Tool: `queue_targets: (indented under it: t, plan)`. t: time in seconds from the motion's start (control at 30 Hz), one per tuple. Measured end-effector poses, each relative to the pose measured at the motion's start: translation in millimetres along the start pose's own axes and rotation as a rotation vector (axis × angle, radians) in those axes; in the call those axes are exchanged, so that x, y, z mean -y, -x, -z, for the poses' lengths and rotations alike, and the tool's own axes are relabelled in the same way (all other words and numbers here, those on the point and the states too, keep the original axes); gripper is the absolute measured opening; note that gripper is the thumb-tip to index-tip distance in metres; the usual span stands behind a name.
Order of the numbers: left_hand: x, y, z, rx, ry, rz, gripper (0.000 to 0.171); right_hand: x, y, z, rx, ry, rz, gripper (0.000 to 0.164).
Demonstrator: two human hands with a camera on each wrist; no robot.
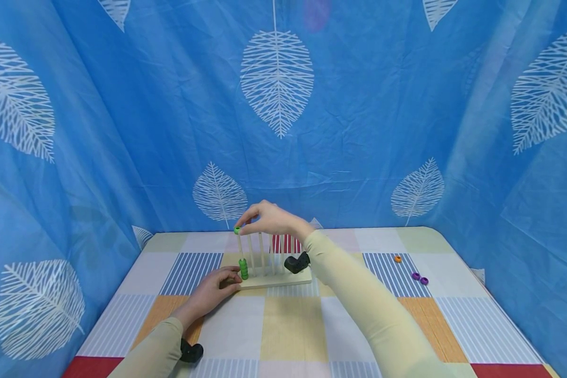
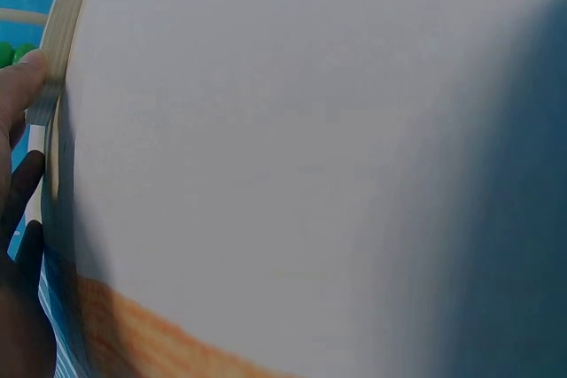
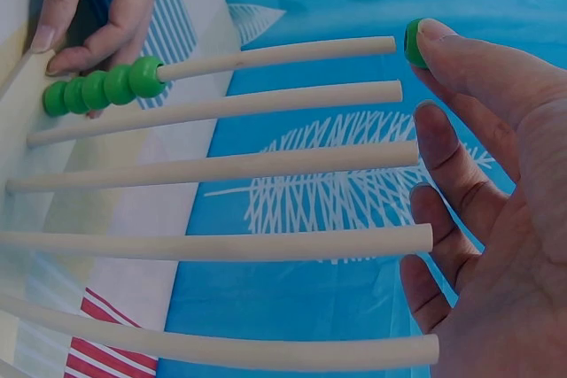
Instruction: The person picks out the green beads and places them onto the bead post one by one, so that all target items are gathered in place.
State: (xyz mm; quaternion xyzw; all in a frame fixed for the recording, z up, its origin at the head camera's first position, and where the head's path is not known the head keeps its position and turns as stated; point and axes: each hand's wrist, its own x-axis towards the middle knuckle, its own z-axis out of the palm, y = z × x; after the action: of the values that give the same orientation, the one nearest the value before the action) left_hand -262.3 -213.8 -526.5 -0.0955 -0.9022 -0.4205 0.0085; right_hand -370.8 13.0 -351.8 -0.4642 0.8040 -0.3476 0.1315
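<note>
A wooden peg rack [image 1: 276,281] with a row of upright pegs stands toward the back of the table. Several green beads [image 3: 104,86] are stacked at the bottom of its leftmost peg [image 3: 283,55]. My right hand [image 1: 269,219] pinches one more green bead [image 3: 413,44] between thumb and index finger. In the right wrist view that bead is just off the tip of the leftmost peg, its hole facing the peg. Beside the stack, my left hand [image 1: 212,291] holds the left end of the base, thumb at the front edge. The other pegs carry no beads.
To the right on the patchwork tablecloth [image 1: 293,331] lie an orange bead [image 1: 398,259] and two purple beads, one nearer [image 1: 424,281]. A blue leaf-patterned curtain [image 1: 359,131] hangs behind and at both sides. Each wrist wears a black camera mount, the right one [image 1: 297,262] overlapping the rack.
</note>
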Motion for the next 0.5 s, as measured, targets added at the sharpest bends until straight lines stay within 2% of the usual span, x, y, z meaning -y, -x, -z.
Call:
queue_targets:
  t: [0.5]
  plan:
    - [0.3,-1.1,-0.8,-0.005,-0.007,0.005,0.009,-1.8,-1.1,-2.0,0.003,-0.010,-0.021,0.021]
